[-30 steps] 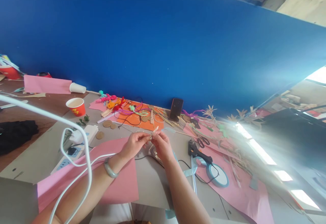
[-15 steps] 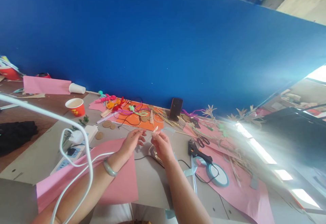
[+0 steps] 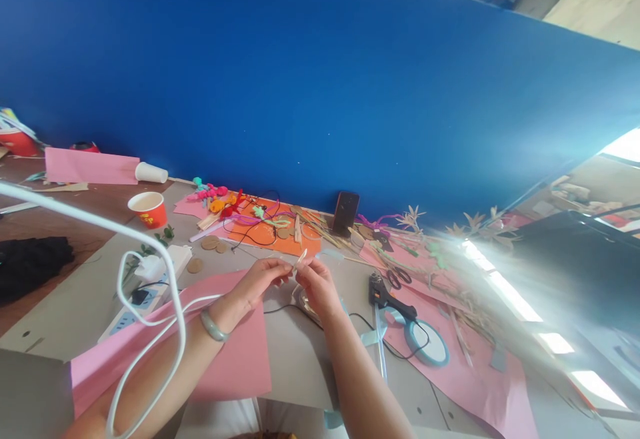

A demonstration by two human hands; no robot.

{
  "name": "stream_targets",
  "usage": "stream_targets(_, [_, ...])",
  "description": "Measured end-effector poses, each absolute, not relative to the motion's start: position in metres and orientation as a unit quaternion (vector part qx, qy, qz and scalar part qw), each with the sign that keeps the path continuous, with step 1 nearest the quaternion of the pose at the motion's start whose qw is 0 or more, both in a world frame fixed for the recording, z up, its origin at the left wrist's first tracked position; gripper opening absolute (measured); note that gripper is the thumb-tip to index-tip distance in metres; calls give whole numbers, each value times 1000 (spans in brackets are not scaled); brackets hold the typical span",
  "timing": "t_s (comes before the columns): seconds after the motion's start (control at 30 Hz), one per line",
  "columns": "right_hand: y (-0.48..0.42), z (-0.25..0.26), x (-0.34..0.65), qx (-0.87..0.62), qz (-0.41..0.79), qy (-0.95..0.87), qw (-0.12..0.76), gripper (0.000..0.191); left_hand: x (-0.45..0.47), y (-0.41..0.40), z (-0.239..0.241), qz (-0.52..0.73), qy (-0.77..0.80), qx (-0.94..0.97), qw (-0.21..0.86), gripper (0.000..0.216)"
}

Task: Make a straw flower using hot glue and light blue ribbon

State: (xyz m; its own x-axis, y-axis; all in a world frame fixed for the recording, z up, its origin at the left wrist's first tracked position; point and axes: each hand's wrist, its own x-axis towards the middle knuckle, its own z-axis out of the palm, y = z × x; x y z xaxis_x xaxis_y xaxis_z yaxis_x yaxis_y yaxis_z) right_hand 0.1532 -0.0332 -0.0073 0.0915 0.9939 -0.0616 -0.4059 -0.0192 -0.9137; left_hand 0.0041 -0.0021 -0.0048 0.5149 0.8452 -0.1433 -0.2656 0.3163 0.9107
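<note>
Both hands meet above the table's middle and pinch one small pale leaf-shaped strip (image 3: pixel 300 258). My left hand (image 3: pixel 260 280), a jade bangle on its wrist, has thumb and fingers closed on the strip's lower end. My right hand (image 3: pixel 316 282) grips the same strip from the right side. Under the left forearm lies a sheet of pink paper (image 3: pixel 235 359). A coil of thin material sits partly hidden beneath my right hand.
A black glue gun (image 3: pixel 387 294), a tape roll (image 3: pixel 426 341) and scissors (image 3: pixel 397 278) lie to the right on pink paper. Behind are an orange sheet (image 3: pixel 265 231) with cords, a phone (image 3: pixel 346 212), a red paper cup (image 3: pixel 148 208). A white power strip (image 3: pixel 150 288) and cable are left.
My left hand opened and drew slightly away from the strip half a second ago, then came back and pinched it again. The right hand stayed in place.
</note>
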Motion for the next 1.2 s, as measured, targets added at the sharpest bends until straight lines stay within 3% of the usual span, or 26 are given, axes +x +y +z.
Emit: stream_targets(1.2, [-31, -6, 153, -461, 537, -383, 593, 29, 4, -1, -3, 363, 366, 418, 747, 9])
